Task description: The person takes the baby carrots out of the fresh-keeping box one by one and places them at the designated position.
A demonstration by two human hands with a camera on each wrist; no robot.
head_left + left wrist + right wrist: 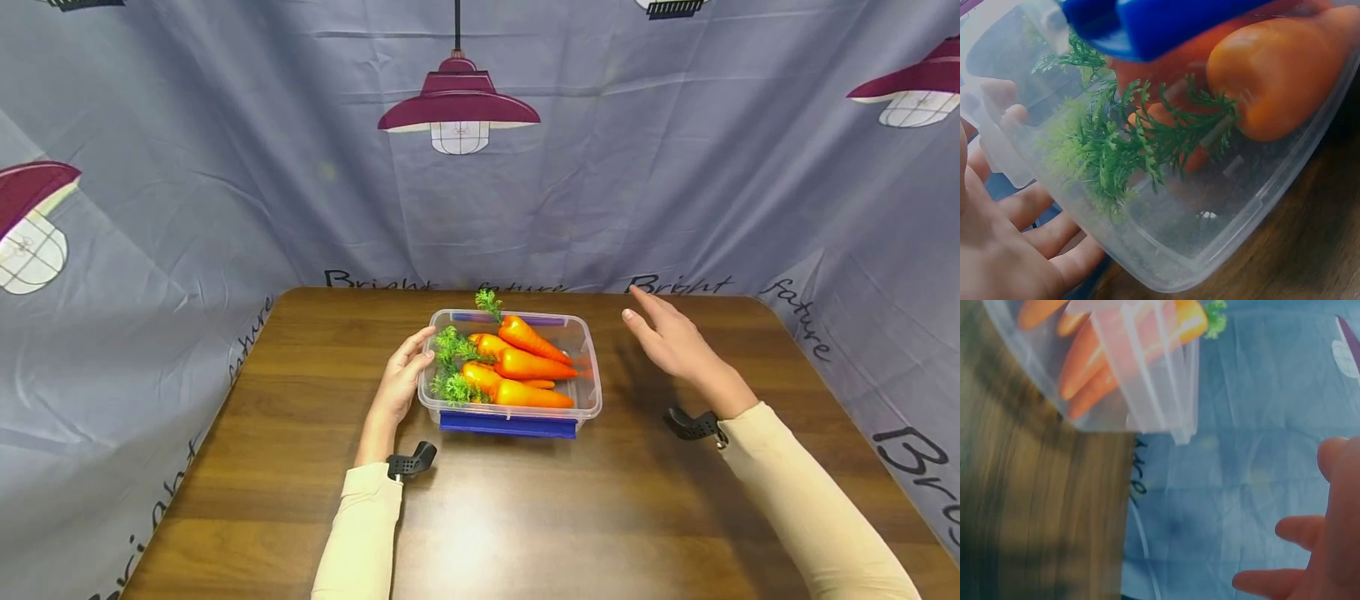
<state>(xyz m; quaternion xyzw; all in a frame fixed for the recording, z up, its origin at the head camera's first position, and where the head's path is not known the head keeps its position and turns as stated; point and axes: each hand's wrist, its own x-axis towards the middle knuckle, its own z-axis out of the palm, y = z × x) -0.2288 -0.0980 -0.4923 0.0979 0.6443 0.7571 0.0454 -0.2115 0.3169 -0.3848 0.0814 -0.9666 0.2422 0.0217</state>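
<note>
A clear plastic container (592,379) with blue latches stands on the wooden table, holding several orange carrots (534,364) with green leafy tops (455,388). At its left end is my left hand (400,379), with fingertips right at the rim and end wall. In the left wrist view, the fingers (1054,236) of that hand extend loosely along the outside of the container (1179,269), palm toward it. My right hand (678,346) is held apart from the container's right end, fingers extended and holding nothing. Its fingers (1272,582) also show spread in the right wrist view.
The brown wooden table (300,450) extends around the container. A grey-blue curtain (585,208) printed with lamps and lettering hangs behind and at both sides. Black wrist cameras (412,461) are worn on both wrists, over beige sleeves (363,533).
</note>
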